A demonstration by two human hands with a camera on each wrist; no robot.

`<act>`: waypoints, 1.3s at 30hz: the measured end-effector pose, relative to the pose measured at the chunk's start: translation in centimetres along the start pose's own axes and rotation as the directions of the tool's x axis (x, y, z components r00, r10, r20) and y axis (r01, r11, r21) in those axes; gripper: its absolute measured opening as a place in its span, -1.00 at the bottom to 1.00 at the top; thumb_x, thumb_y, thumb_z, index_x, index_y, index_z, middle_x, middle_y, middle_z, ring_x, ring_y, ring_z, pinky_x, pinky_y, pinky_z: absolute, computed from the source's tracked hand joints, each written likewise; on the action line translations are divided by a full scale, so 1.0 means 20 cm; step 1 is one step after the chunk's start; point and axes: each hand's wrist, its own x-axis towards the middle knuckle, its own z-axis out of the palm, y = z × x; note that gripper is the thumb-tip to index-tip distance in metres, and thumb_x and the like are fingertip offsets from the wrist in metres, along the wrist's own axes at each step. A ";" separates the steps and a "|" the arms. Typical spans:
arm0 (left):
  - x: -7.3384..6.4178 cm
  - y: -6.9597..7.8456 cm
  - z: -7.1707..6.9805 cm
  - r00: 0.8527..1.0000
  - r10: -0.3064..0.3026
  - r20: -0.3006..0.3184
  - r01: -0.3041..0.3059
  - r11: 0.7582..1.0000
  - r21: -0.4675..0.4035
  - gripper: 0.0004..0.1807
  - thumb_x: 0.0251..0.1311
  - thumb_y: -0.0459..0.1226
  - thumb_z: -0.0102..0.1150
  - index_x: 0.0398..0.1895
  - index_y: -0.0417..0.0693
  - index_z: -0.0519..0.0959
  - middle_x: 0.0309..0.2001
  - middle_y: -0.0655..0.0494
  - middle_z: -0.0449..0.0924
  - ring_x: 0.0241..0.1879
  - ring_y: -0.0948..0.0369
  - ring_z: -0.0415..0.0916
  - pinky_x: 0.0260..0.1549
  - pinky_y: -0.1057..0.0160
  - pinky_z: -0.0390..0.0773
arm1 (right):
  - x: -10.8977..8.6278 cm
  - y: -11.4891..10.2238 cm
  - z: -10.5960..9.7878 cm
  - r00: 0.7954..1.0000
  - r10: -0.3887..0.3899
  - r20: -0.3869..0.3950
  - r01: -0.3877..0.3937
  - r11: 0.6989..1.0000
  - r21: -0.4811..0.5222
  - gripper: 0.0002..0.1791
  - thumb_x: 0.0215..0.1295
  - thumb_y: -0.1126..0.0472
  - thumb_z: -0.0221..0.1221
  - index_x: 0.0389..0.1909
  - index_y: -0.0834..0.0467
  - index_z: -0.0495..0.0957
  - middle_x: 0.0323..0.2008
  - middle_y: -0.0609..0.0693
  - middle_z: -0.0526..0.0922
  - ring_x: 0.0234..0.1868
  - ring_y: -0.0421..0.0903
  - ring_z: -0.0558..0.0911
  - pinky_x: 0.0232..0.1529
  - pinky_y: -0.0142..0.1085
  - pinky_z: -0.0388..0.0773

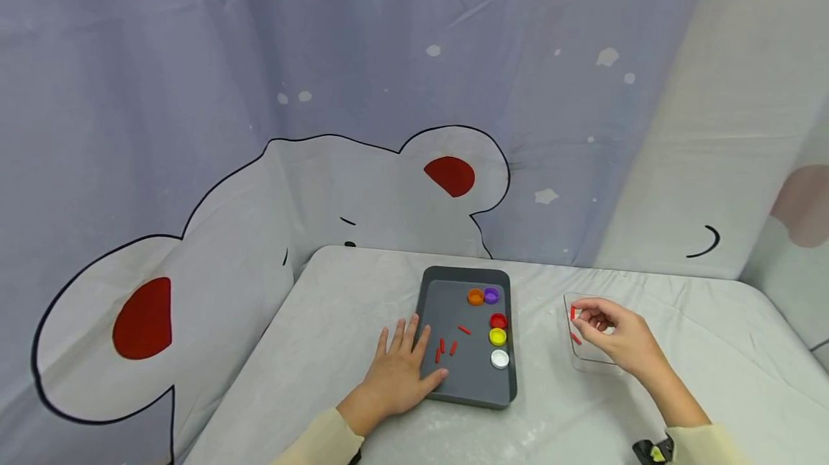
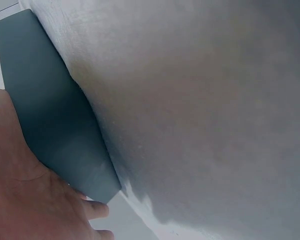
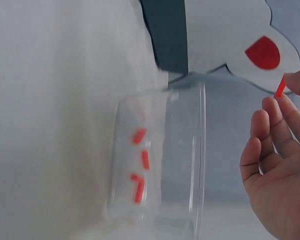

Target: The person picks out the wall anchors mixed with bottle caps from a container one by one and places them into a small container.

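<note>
My right hand (image 1: pixel 615 339) pinches a small red stick (image 3: pixel 280 86) between thumb and fingertip, above a clear plastic box (image 3: pixel 202 150). Several more red sticks (image 3: pixel 145 160) lie inside that box, somewhat blurred in the right wrist view. With fingers spread, my left hand (image 1: pixel 398 378) rests on the left edge of a dark grey tray (image 1: pixel 466 396). On the tray's floor, several loose red sticks (image 1: pixel 453 348) lie scattered near that hand. In the left wrist view, the tray's outer side (image 2: pixel 55 100) shows beside the palm.
Along the tray's right side sit small round cups: orange (image 1: pixel 476 297), purple (image 1: pixel 491 296), red (image 1: pixel 498 321), yellow (image 1: pixel 497 337) and white (image 1: pixel 499 359). A white cloth (image 1: pixel 350 292) covers the table. Behind it hangs a printed curtain (image 1: pixel 363 55).
</note>
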 end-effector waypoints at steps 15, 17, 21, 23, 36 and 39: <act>0.00 0.00 0.00 1.000 0.005 0.003 -0.005 1.000 0.003 -0.02 0.37 0.41 -0.28 0.64 -0.01 0.04 0.64 -0.11 -0.23 0.60 -0.15 -0.24 0.46 -0.32 -0.24 | -0.05 0.13 -0.12 0.999 0.039 0.015 -0.039 0.999 -0.036 -0.75 0.26 0.36 0.35 -0.04 0.24 0.67 -0.39 -0.20 0.63 -0.44 -0.32 0.57 -0.40 -0.49 0.48; 0.00 0.00 0.00 1.000 0.002 0.007 -0.002 1.000 0.003 -0.02 0.37 0.42 -0.29 0.64 0.00 0.03 0.65 -0.09 -0.24 0.61 -0.14 -0.25 0.46 -0.31 -0.25 | -0.05 0.15 -0.13 0.999 0.052 0.016 -0.051 0.998 -0.046 -0.75 0.27 0.34 0.35 -0.03 0.23 0.67 -0.39 -0.21 0.64 -0.44 -0.33 0.57 -0.40 -0.49 0.48; 0.00 0.00 0.00 1.000 -0.003 0.013 0.003 1.000 0.005 -0.02 0.36 0.43 -0.31 0.64 0.02 0.02 0.65 -0.08 -0.25 0.61 -0.13 -0.26 0.47 -0.30 -0.25 | -0.04 0.17 -0.15 0.998 0.066 0.012 -0.065 0.995 -0.071 -0.74 0.28 0.33 0.34 -0.02 0.25 0.67 -0.39 -0.23 0.64 -0.43 -0.35 0.56 -0.40 -0.51 0.48; 0.00 0.00 -0.01 1.000 -0.003 0.015 0.003 1.000 0.003 -0.02 0.36 0.43 -0.31 0.64 0.02 0.01 0.65 -0.08 -0.25 0.61 -0.13 -0.26 0.47 -0.30 -0.25 | -0.04 0.18 -0.16 0.998 0.068 0.008 -0.067 0.995 -0.076 -0.73 0.28 0.34 0.33 -0.01 0.28 0.67 -0.38 -0.24 0.63 -0.42 -0.37 0.56 -0.39 -0.53 0.48; 0.00 0.00 -0.01 1.000 0.002 0.014 -0.002 1.000 -0.003 -0.02 0.37 0.41 -0.28 0.64 0.00 0.03 0.65 -0.09 -0.25 0.61 -0.14 -0.27 0.46 -0.32 -0.27 | 0.00 0.11 -0.04 0.995 0.075 0.067 -0.073 0.997 -0.027 -0.73 0.31 0.33 0.32 0.02 0.27 0.66 -0.37 -0.15 0.65 -0.44 -0.32 0.55 -0.43 -0.44 0.50; 0.00 0.00 -0.01 1.000 0.004 0.017 -0.004 1.000 -0.002 -0.02 0.37 0.42 -0.30 0.64 -0.01 0.02 0.65 -0.10 -0.26 0.61 -0.14 -0.27 0.46 -0.32 -0.25 | 0.01 0.09 0.02 0.996 0.052 0.075 -0.052 0.999 -0.006 -0.72 0.29 0.35 0.33 0.01 0.28 0.66 -0.38 -0.13 0.64 -0.46 -0.31 0.54 -0.45 -0.43 0.49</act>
